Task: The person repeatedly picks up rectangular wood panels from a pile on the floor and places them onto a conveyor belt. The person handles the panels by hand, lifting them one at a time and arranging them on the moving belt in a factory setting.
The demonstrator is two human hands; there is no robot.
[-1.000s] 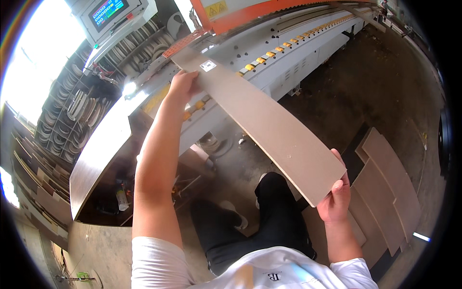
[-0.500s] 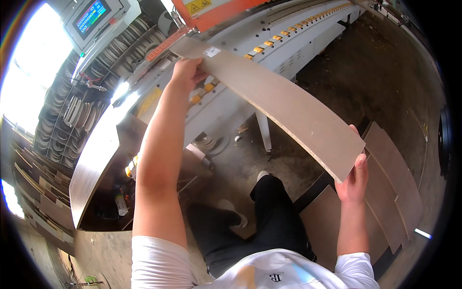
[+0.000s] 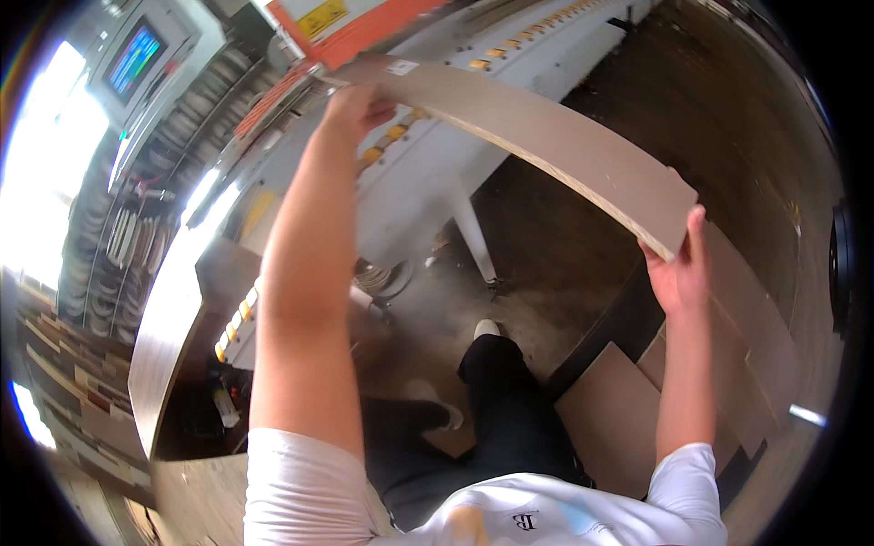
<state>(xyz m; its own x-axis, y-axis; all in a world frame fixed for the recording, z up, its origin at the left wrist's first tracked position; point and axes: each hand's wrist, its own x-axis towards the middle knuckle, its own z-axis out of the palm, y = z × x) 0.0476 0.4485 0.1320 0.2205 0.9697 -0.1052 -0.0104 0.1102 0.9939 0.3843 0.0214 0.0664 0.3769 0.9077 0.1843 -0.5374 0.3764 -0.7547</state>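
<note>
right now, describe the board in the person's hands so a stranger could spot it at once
Start at the long white machine with the orange top across the upper picture. In front of it hangs a long flat grey-brown wooden board, left hand at its far end, right hand at its near corner. Unlike the similar panels stacked on the floor, it is held up in the air.

Glare at left, fisheye bending, slight blur

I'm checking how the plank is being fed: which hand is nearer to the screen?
Left. The left hand grips the plank's far end toward the screen; the right hand holds the near end.
</note>
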